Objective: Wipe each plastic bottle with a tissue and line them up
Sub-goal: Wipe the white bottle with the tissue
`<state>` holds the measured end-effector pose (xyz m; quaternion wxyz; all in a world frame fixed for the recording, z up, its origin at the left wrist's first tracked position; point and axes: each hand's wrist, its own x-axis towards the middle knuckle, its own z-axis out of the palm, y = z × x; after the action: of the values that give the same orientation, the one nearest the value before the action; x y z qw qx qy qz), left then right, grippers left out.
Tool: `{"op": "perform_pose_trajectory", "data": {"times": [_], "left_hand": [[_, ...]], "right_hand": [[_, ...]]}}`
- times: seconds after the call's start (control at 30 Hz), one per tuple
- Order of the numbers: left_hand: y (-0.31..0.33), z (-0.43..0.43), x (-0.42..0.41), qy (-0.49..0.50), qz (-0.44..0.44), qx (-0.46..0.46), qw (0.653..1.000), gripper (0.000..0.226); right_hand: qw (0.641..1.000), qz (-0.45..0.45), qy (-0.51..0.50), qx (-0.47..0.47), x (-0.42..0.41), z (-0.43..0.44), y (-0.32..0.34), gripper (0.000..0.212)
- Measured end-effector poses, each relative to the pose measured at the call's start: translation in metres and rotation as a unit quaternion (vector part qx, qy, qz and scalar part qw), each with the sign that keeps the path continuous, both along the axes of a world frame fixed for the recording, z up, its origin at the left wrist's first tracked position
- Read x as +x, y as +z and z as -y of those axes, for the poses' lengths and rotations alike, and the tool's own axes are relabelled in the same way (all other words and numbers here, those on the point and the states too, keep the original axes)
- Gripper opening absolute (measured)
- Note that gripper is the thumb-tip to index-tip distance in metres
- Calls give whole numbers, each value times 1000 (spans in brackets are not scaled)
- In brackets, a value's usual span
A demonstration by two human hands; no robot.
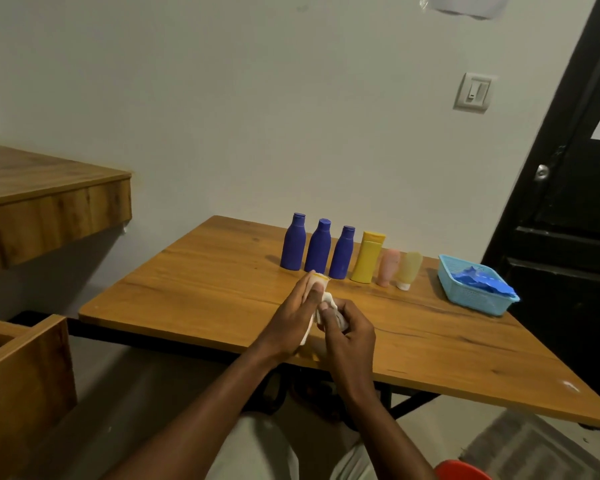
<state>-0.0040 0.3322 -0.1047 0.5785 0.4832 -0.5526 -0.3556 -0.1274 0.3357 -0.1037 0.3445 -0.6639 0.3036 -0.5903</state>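
Mid-frame over the surface (pixel 187 292), left grip (pixel 291 315) and right grip (pixel 349 329) both clamp a bottle (pixel 321 278) wrapped in tissue (pixel 328 301); its long axis is near upright, yellow end pointing up-frame toward the standing row (pixel 342 252)

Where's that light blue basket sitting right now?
In the head view, the basket sits on the right side of the table, just right of the bottle row, nearest the pale yellow tube, in front of the dark door.
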Motion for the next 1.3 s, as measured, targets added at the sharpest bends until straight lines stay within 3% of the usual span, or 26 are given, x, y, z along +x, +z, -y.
{"op": "perform_pose_trajectory", "data": {"times": [0.1, 0.17, 0.37, 0.6, 0.8, 0.93, 1.2, 1.3], "left_hand": [[6, -4, -1, -5, -14, -2, 1000, 45], [7, -5, -2, -13, -14, 1, 1000, 34], [3, -5, 0, 4, -27, 17, 999, 44], [0, 1, 3, 30, -69, 45, 996, 45], [1, 5, 3, 11, -61, 39, 997, 50], [0, 5, 5, 7, -66, 38, 997, 46], [1, 6, 5, 16, -111, 57, 992, 49], [4, 3, 3, 11, -128, 61, 990, 48]], "right_hand": [[999, 15, -7, 28, 5, 9, 3, 10], [998, 28, -29, 48, 7, 21, 8, 9], [997, 3, -56, 50, 14, 29, 15, 12], [989, -112, -90, -29, -5, 8, -9, 7], [989, -102, -90, -61, 2, 8, 2, 33], [991, -103, -59, -64, 12, 7, 6, 39], [955, -280, -31, -96, -1, -24, -43, 61], [944, -308, -39, -111, -2, -34, -48, 60]]}}
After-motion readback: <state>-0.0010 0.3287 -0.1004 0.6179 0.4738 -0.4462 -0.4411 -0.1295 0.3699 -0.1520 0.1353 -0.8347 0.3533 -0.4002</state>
